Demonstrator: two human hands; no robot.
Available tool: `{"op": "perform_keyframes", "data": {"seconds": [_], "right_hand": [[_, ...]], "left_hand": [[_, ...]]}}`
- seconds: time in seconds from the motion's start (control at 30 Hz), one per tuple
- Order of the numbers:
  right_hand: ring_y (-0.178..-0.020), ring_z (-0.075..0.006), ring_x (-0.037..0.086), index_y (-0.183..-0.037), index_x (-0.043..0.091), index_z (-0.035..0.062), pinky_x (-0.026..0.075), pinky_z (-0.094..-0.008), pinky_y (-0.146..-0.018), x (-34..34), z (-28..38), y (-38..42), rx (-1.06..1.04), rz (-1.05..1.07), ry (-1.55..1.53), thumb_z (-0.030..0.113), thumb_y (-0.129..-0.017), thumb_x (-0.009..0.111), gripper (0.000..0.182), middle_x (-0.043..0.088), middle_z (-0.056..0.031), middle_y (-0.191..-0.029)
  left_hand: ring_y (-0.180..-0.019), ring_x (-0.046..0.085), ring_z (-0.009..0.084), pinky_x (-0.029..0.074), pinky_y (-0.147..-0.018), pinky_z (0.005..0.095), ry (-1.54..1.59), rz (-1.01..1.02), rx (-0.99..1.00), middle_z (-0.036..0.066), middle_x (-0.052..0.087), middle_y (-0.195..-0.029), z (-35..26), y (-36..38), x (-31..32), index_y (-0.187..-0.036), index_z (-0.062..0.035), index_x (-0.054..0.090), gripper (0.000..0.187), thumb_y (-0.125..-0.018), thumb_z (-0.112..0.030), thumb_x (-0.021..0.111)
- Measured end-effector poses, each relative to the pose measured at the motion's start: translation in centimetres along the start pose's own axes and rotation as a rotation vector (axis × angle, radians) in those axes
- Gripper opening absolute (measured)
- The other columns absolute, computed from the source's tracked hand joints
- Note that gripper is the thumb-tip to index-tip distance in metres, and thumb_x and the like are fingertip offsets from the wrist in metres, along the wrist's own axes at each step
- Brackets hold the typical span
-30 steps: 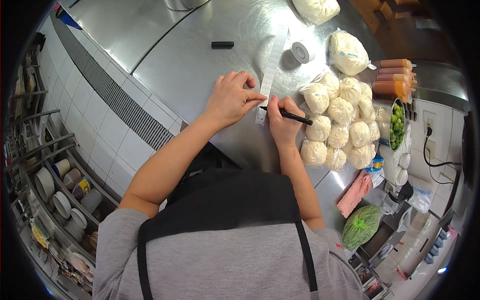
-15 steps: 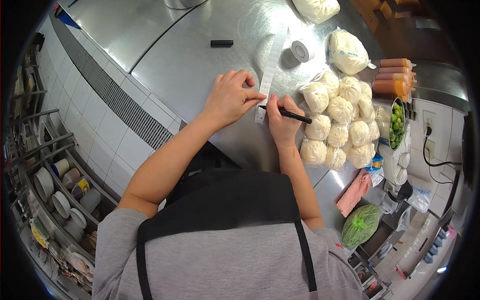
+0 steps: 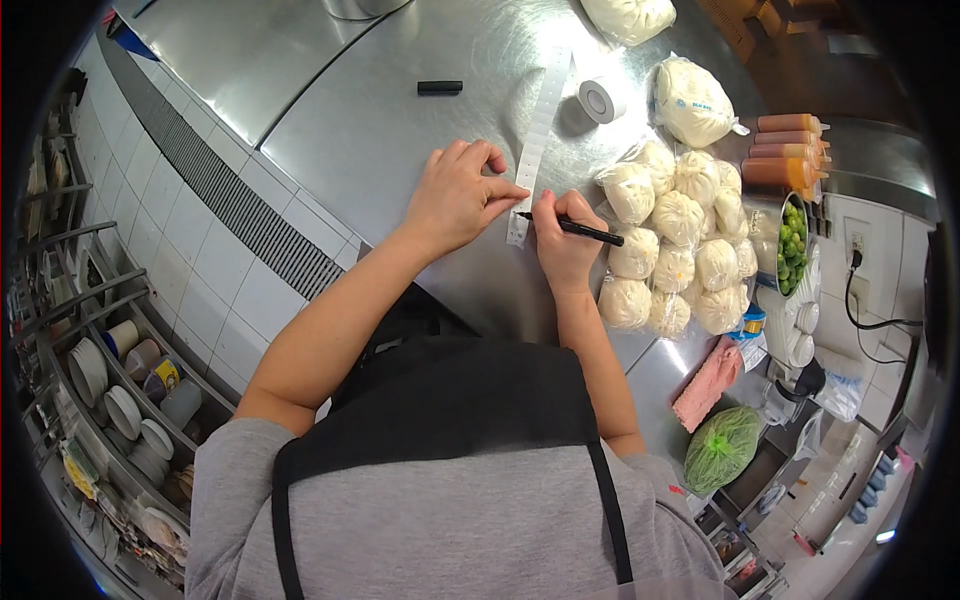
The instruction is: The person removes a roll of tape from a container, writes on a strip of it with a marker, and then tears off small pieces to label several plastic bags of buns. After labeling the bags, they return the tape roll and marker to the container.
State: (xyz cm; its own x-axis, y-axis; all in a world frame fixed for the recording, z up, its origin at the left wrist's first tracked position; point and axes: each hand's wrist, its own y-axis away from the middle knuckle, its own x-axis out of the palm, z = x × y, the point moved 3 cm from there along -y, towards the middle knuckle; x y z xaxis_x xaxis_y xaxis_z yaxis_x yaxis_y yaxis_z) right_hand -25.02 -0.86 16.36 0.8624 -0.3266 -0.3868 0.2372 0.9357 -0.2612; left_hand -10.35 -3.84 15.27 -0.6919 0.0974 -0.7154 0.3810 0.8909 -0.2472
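While left hand (image 3: 455, 197) pinches paper strip (image 3: 540, 130) at its edge, right hand (image 3: 565, 250) grips black marker (image 3: 596, 233); strip best kept flat on worktop (image 3: 390, 150), strokes light.

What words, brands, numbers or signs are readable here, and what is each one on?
No text reads clearly.
White paper label strip: small dark marks, too small to read.
Clear plastic bag with pale contents: blue print, too blurred to read.
Yellow-and-purple label on a round container: too small to read.
Grey fabric shirt: red mark, possibly lettering, unreadable.
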Motion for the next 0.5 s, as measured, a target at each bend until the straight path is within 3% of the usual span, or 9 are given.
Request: {"op": "perform_keyframes", "data": {"seconds": [0.17,0.27,0.37,0.5], "right_hand": [[-0.045,-0.0044,0.031,-0.053,0.035,0.0037,0.027,-0.0234,-0.041,-0.52,-0.82,-0.08,0.014,-0.021,-0.018,-0.003,-0.074,0.061,0.034,0.039,-0.0002,-0.047],[-0.045,-0.0042,0.032,-0.053,0.035,0.0036,0.028,-0.0233,-0.041,-0.38,-0.42,-0.07,0.008,-0.021,-0.052,-0.004,-0.074,0.061,0.034,0.039,-0.0002,-0.047],[-0.045,-0.0043,0.032,-0.053,0.036,0.0035,0.028,-0.0233,-0.041,-0.26,-0.50,-0.10,-0.002,-0.008,-0.031,-0.004,-0.073,0.061,0.034,0.039,-0.0004,-0.047],[-0.046,-0.0038,0.031,-0.054,0.038,0.0031,0.026,-0.0230,-0.041,-0.37,-0.22,-0.03,-0.003,0.001,-0.047,0.000,-0.077,0.062,0.033,0.039,0.0015,-0.048]], "left_hand": [[-0.088,0.047,0.0161,0.036,-0.076,0.0328,-0.006,-0.016,0.009,-0.004,0.052,-0.088,-0.08,-0.03,-0.15,-0.083,-0.0249,0.072,0.011,-0.075,-0.030,0.066],[-0.087,0.047,0.0157,0.034,-0.079,0.0315,0.024,0.017,-0.003,-0.003,0.051,-0.090,-0.03,-0.15,-0.07,-0.087,-0.0228,0.072,0.015,-0.073,-0.022,0.068],[-0.088,0.047,0.0162,0.036,-0.076,0.0327,0.005,0.010,-0.005,-0.004,0.051,-0.088,0.03,-0.11,-0.10,-0.083,-0.0246,0.072,0.011,-0.075,-0.029,0.067],[-0.086,0.047,0.0155,0.034,-0.078,0.0317,0.017,0.019,0.001,-0.004,0.051,-0.090,-0.09,-0.10,-0.12,-0.086,-0.0228,0.072,0.014,-0.073,-0.022,0.068]]}}
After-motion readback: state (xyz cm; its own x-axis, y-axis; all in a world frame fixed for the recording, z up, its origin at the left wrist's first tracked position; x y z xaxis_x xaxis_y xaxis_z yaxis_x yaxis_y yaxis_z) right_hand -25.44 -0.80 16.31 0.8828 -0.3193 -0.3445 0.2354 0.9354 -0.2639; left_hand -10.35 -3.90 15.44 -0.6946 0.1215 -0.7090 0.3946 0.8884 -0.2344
